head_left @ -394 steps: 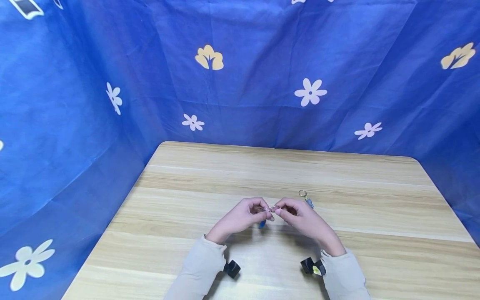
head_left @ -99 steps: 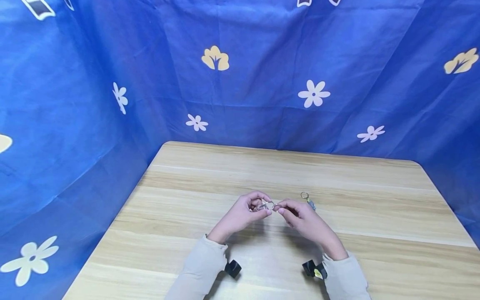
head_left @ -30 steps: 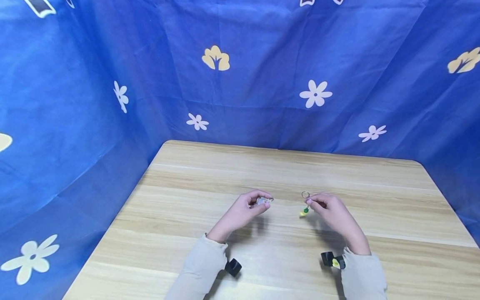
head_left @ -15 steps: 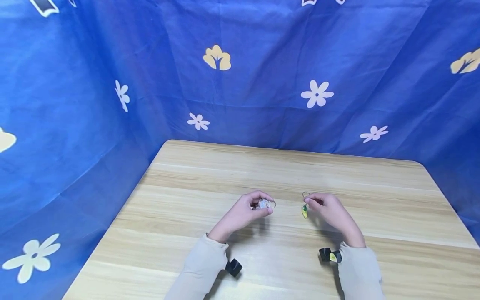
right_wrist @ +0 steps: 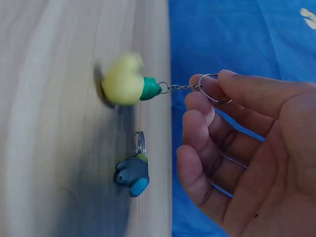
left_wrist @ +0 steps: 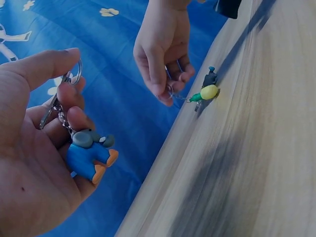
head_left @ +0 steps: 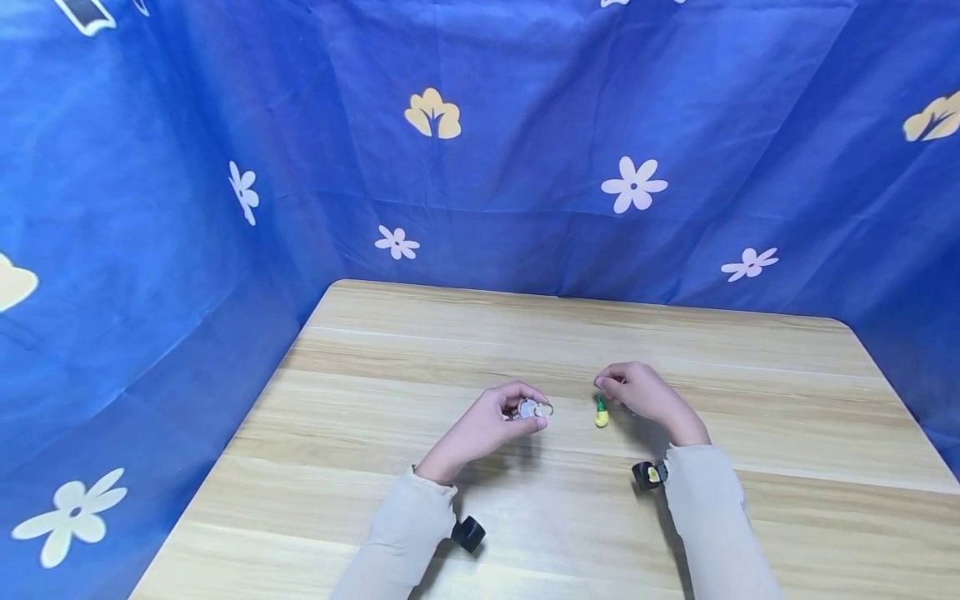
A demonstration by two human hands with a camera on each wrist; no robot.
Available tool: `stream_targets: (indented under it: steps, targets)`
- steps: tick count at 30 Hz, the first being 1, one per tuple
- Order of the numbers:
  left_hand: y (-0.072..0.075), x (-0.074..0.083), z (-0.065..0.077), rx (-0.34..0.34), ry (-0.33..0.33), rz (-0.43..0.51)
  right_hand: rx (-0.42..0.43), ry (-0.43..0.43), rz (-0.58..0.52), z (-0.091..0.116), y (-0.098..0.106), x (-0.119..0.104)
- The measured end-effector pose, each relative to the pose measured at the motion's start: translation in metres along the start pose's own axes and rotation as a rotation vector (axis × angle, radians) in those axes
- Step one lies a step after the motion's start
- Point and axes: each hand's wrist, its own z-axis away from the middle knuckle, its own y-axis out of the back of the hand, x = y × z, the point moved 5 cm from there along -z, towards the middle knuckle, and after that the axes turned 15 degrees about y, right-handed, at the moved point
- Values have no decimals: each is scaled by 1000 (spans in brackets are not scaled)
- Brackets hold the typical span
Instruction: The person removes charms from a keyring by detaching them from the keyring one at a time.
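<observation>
My left hand (head_left: pixel 495 421) holds a keychain by its metal ring (left_wrist: pixel 79 71), pinched between thumb and fingers. From its chain hangs a grey-headed figure in blue with orange feet (left_wrist: pixel 89 155), lying against the fingers in the left wrist view. A bit farther right, my right hand (head_left: pixel 645 392) pinches the ring (right_wrist: pixel 216 100) of another keychain. On the short chain below it dangles a yellow figure with a green top (right_wrist: pixel 122 81), close above the table. A third keychain, a grey-blue figure with a ring (right_wrist: pixel 132 174), lies on the table nearby; my right hand hides it in the head view.
The wood-grain table (head_left: pixel 375 367) spreads around both hands. Blue cloth (head_left: pixel 525 150) with flower prints hangs behind the table and along its left side. A black wrist camera (head_left: pixel 468 534) sits at the left cuff, another camera (head_left: pixel 647 476) at the right.
Around three seconds ago both hands met at a ring; the right hand has since moved right, carrying the yellow-green keychain. In the last half second it shifted farther from me. The left stayed put.
</observation>
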Motion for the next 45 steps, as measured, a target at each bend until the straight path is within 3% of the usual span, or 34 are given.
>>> stream_targets:
  steps: [6, 11, 31, 37, 45]
  targets:
    - [1, 0, 0, -1, -8, -12, -81, -37, 35, -16, -2, 6]
    - [2, 1, 1, 5, -9, -18, -90, -52, 33, -23, -5, 14]
    - [1, -3, 0, 29, -10, -36, 22, -174, 46, -31, -7, 27]
    - [-1, -2, -1, 25, -14, -39, 77, -160, 50, -27, 4, 26]
    - [-3, -1, -1, 17, -11, -40, 215, -57, 63, -19, 22, 12]
